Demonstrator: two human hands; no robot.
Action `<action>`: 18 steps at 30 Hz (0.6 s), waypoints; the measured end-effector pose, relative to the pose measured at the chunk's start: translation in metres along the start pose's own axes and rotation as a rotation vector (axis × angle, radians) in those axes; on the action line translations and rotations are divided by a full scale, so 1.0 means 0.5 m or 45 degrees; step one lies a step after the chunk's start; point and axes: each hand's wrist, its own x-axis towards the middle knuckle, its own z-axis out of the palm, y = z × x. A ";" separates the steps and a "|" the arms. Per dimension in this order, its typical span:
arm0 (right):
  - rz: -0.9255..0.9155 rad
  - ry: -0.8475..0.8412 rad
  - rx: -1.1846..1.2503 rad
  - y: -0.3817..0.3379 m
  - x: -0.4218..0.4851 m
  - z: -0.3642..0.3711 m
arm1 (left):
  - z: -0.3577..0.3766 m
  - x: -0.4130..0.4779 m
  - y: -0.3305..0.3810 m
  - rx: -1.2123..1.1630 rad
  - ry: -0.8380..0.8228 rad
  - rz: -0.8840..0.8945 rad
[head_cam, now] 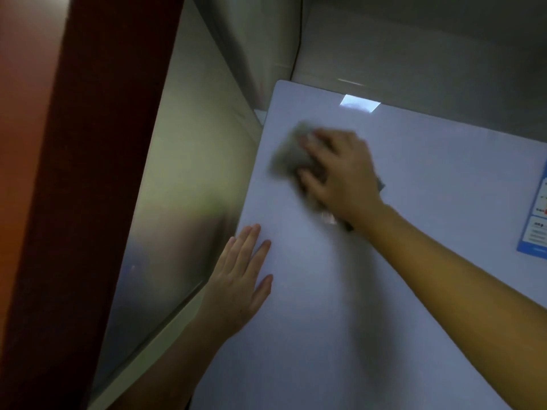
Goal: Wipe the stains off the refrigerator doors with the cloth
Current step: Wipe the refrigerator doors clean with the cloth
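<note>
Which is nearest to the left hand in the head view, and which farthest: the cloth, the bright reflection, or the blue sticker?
From the left hand:
1. Cloth, up-right, under the right hand.
2. Bright reflection, by the door's top edge.
3. Blue sticker, far right edge.

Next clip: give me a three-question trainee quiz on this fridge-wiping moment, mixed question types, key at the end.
1. True or false: the left hand holds the cloth.
2. Where is the blue label on the refrigerator door? A) right edge of view B) under the left hand C) beneath the cloth
3. Fill in: the left hand lies ____ against the door.

Key: 1. False; the right hand presses the cloth. 2. A. 3. flat
</note>
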 end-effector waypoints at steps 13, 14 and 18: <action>-0.114 0.012 0.043 -0.019 -0.033 0.015 | -0.015 0.035 0.028 0.201 0.037 -0.008; -0.082 0.030 0.050 0.001 -0.047 0.002 | -0.016 0.048 0.037 0.209 0.058 0.012; 0.179 0.157 0.004 0.119 -0.081 -0.072 | -0.013 0.109 0.078 0.210 0.058 0.075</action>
